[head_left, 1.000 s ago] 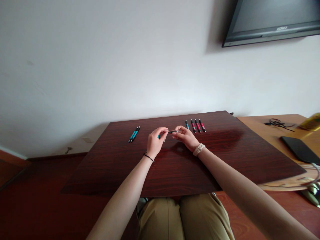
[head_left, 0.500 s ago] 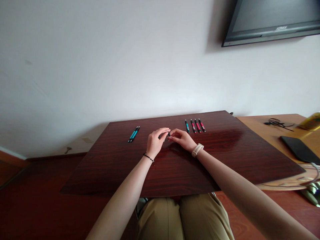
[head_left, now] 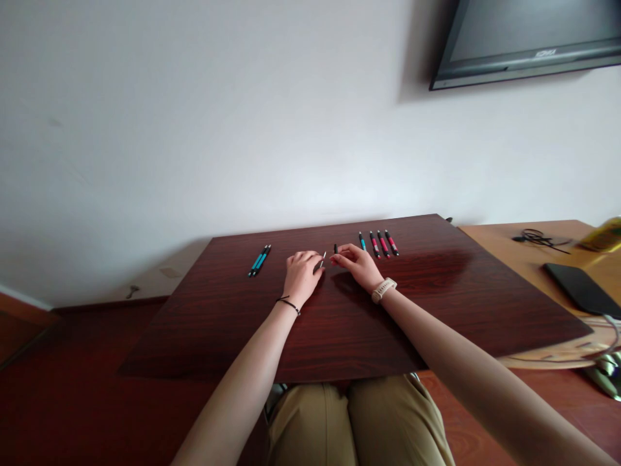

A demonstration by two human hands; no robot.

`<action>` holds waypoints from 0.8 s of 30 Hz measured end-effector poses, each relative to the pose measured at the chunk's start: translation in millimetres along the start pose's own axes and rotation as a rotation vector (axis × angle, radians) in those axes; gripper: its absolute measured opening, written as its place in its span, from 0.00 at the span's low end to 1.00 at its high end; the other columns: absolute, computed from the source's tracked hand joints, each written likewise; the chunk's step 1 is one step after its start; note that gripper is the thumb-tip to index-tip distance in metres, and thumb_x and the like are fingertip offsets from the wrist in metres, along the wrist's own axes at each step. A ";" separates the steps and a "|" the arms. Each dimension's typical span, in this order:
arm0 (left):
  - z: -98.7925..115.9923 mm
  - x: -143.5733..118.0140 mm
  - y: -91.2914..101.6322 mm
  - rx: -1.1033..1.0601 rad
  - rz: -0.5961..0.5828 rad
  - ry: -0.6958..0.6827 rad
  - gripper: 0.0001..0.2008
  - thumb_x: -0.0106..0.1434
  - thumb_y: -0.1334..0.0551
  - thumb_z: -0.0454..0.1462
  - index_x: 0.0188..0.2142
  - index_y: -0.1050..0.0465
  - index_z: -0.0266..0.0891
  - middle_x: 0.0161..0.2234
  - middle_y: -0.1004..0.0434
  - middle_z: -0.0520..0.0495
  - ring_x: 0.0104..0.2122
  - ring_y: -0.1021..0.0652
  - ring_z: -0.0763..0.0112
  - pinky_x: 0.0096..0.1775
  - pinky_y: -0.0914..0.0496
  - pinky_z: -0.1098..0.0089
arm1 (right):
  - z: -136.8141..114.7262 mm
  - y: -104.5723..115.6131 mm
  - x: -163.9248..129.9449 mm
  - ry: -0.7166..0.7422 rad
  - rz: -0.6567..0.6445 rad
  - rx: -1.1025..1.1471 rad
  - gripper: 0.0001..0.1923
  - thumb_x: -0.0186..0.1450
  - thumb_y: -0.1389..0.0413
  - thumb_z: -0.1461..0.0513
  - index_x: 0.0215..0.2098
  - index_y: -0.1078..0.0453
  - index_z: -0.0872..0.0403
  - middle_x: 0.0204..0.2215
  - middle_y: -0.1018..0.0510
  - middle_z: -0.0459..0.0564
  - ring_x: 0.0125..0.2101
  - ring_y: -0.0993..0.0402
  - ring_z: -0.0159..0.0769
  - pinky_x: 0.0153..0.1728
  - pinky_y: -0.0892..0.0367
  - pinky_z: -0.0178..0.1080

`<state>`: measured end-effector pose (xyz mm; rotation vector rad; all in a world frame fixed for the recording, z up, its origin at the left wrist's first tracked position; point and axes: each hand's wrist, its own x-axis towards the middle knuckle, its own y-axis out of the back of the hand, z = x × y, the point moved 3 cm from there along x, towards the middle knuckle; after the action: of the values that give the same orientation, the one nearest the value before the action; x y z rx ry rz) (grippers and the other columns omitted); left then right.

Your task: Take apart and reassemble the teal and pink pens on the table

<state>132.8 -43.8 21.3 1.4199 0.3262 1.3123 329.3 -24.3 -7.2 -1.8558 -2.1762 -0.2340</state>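
Observation:
My left hand [head_left: 301, 275] rests on the dark wooden board [head_left: 339, 323], fingers closed on a thin pale pen part [head_left: 323, 260] that sticks out to the right. Just beside it, my right hand [head_left: 356, 265] pinches a small black pen part [head_left: 335, 249] at its fingertips. The two parts stand a short gap apart. Two teal pens [head_left: 259, 260] lie side by side left of my left hand. To the right of my right hand, near the board's far edge, lies a row of one teal pen [head_left: 361, 241] and three pink pens [head_left: 383, 244].
The board lies across my lap. A lighter wooden table [head_left: 533, 259] stands at the right with a black phone [head_left: 582, 290], a black cable [head_left: 536, 239] and a yellow object [head_left: 604, 236]. A screen [head_left: 528, 39] hangs on the white wall.
The pen held between both hands has come apart. My hands have moved forward and down to the board, each keeping one part.

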 end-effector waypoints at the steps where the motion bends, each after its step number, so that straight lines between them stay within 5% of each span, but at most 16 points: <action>1: -1.0 -0.6 -2.1 0.027 -0.028 0.004 0.09 0.71 0.32 0.37 0.49 0.18 0.47 0.54 0.17 0.45 0.56 0.24 0.54 0.57 0.34 0.51 | -0.1 1.7 0.6 -0.010 0.036 0.011 0.21 0.63 0.31 0.45 0.43 0.27 0.48 0.38 0.13 0.51 0.40 0.15 0.43 0.46 0.23 0.44; 6: -2.0 -2.0 -7.8 0.039 -0.128 -0.028 0.06 0.72 0.34 0.38 0.44 0.16 0.48 0.48 0.15 0.46 0.52 0.23 0.55 0.56 0.37 0.51 | -1.7 8.1 1.9 -0.067 0.167 0.030 0.22 0.63 0.32 0.44 0.43 0.28 0.49 0.39 0.13 0.51 0.38 0.16 0.40 0.41 0.24 0.42; 13: -2.9 -0.8 -5.5 0.068 -0.126 -0.011 0.08 0.72 0.37 0.33 0.39 0.18 0.46 0.43 0.15 0.45 0.46 0.22 0.56 0.52 0.35 0.54 | -0.7 18.6 3.1 -0.062 0.313 -0.028 0.23 0.61 0.33 0.44 0.46 0.22 0.49 0.37 0.16 0.49 0.37 0.20 0.39 0.37 0.26 0.40; 24: 3.0 -1.8 -3.3 0.170 -0.155 -0.025 0.10 0.73 0.43 0.29 0.45 0.24 0.42 0.43 0.17 0.42 0.47 0.22 0.53 0.50 0.36 0.54 | 3.1 26.7 4.5 -0.086 0.407 0.001 0.21 0.61 0.34 0.47 0.46 0.20 0.49 0.36 0.20 0.47 0.36 0.23 0.38 0.36 0.28 0.39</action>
<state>136.2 -45.6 18.4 1.5193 0.5309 1.1617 354.6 -14.8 -10.2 -2.2891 -1.7903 -0.0697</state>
